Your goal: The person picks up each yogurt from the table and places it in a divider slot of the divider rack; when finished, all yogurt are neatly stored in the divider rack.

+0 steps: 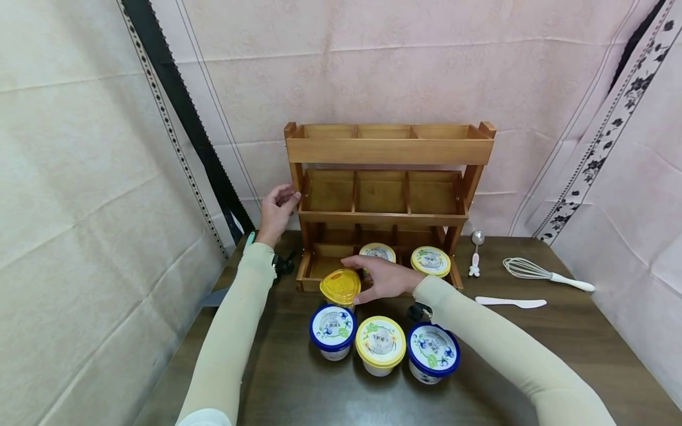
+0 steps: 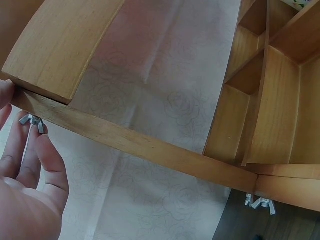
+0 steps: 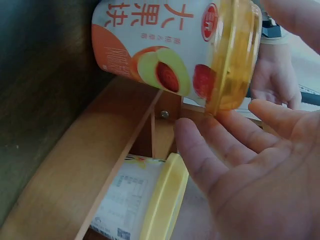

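Note:
My left hand point(image 1: 277, 212) is at the left post of a wooden rack point(image 1: 391, 151). Its fingers curl in around a wing nut point(image 2: 33, 121) on that post. My right hand point(image 1: 388, 278) is beside a peach fruit jar point(image 3: 167, 47) with an amber lid point(image 1: 340, 286). Its fingers spread loosely, tips right at the lid's edge, and the thumb is on the near side. The jar stands in front of the rack's bottom tier. Two yellow-lidded tubs, one left point(image 1: 377, 252) and one right point(image 1: 430, 261), sit in that tier.
In front stand a left blue-lidded tub point(image 1: 333, 326), a yellow-lidded tub point(image 1: 380, 341) and a right blue-lidded tub point(image 1: 433, 349). To the right lie a small scoop point(image 1: 476, 251), a whisk point(image 1: 546, 275) and a white spreader point(image 1: 510, 302). Cloth point(image 1: 394, 65) hangs behind.

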Action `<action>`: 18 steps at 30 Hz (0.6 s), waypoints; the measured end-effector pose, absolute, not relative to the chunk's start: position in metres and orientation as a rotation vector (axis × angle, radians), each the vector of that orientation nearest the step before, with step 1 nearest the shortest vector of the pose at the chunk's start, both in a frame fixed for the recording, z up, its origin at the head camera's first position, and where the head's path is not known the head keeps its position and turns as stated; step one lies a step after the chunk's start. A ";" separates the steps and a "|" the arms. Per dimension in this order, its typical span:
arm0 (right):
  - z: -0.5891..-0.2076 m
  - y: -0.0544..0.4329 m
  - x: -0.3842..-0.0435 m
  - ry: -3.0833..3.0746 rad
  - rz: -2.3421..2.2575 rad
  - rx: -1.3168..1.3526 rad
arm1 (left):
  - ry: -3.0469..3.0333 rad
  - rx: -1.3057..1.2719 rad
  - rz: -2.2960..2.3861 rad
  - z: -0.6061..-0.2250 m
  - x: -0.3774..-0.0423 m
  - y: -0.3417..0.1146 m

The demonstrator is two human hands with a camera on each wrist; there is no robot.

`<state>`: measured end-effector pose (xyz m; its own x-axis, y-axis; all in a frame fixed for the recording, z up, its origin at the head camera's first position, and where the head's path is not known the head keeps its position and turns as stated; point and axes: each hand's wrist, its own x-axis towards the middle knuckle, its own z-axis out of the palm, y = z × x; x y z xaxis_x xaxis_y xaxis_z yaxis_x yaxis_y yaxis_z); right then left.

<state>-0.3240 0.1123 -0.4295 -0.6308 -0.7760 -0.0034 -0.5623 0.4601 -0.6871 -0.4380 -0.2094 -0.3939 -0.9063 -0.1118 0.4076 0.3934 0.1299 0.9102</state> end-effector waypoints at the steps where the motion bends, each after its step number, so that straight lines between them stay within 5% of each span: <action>1: -0.430 0.111 -0.324 2.399 -0.934 -1.134 | -2.037 -0.273 -1.829 -0.394 -0.438 -0.209; 18: -0.433 0.098 -0.325 2.550 -0.662 -1.054 | -2.017 -0.287 -1.843 -0.394 -0.437 -0.208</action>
<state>-0.3254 0.0982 -0.4330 -0.6843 -0.7223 -0.0996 -0.5827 0.6239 -0.5208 -0.4373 -0.2079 -0.3935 -0.9022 -0.1105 0.4170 0.4054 0.1132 0.9071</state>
